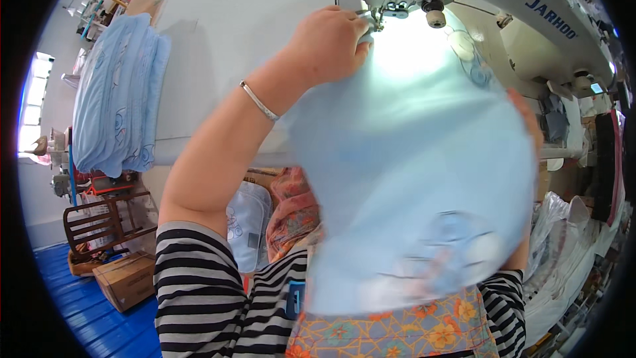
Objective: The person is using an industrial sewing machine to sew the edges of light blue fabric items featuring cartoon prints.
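Observation:
A light blue cloth piece with a printed cartoon pattern spreads from the sewing machine down over my lap, its lower part smeared by motion. My left hand is closed on the cloth's upper left edge, with the fingertips right beside the machine's presser foot. On the far side of the cloth, my right hand shows only as a blurred strip along the right edge. The cloth hides most of it, so its grip cannot be made out. Lamp light falls brightly on the cloth under the sewing machine head.
A stack of similar light blue pieces hangs over the left edge of the white table. Another printed blue piece lies below, near my left elbow. A wooden chair and cardboard box stand at lower left; plastic-wrapped material is at right.

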`<state>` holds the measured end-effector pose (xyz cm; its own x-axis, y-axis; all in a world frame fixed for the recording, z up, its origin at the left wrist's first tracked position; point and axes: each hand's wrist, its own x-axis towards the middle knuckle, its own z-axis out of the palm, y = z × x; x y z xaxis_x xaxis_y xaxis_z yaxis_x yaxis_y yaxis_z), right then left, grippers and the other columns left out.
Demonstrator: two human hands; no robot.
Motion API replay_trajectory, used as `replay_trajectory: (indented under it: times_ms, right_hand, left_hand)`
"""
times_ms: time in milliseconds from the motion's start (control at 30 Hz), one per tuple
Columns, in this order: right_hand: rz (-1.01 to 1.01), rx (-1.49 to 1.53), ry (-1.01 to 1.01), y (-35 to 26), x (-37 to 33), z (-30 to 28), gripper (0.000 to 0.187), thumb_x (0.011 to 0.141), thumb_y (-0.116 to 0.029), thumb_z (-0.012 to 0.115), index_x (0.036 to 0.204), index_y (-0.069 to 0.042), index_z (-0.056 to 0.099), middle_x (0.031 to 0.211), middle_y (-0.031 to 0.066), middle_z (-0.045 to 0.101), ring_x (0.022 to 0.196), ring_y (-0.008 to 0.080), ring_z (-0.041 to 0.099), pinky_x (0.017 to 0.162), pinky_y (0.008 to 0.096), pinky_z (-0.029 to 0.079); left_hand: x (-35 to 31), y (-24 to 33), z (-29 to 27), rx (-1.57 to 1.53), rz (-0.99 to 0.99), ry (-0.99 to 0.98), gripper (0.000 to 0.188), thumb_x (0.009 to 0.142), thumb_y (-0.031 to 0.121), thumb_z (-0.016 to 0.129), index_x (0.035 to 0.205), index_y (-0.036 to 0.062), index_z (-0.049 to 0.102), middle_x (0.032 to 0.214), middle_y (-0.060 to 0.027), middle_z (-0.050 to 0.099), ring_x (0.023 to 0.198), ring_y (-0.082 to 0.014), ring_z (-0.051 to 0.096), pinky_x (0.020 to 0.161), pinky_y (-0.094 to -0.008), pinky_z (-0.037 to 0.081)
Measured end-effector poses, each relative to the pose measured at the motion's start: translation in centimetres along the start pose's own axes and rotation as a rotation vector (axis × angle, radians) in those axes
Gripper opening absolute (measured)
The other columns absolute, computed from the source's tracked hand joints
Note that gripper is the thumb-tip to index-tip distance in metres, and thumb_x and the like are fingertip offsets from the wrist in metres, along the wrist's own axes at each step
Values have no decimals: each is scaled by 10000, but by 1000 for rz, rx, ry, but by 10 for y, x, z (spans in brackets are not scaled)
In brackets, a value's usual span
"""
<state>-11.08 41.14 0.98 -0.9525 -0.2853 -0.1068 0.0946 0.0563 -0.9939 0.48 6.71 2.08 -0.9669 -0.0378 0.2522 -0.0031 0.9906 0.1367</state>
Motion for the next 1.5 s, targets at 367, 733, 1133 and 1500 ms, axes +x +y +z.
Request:
replay_trajectory:
  times_ms: [367,733,1133,1500]
  right_hand:
    - [-316,-361,-95,-53,-27,-3,615,881,-5,449,1492,14,372,1471,150,483,1334,254,484,1112,352,364]
    - [-850,-1224,-810,-41,-26,68,558,767,19,570,1314,-91,596,1464,167,470,1345,344,455,1132,445,354]
    - [-945,-1122,-519,0,-15,13,586,640,163,470,1165,-13,663,1280,151,626,1228,343,568,1059,441,446]
    - [-1003,-1134,-477,-2,23,17,519,698,132,491,1161,-23,668,1250,142,644,1189,338,591,1023,434,474]
  left_hand:
    - [-56,0,30,-42,64,89,540,946,311,573,1405,38,491,1481,-217,437,1402,-361,377,1161,-445,312]
    - [-52,21,16,-33,44,156,525,858,344,672,1224,-23,591,1291,-232,571,1284,-358,496,1116,-463,355]
    - [-42,37,32,-62,20,258,505,832,332,697,1133,-59,593,1276,-252,591,1222,-381,553,1056,-460,425]
    - [-27,24,27,-100,22,209,538,844,300,694,1184,-102,582,1249,-229,596,1228,-368,552,1052,-427,443]
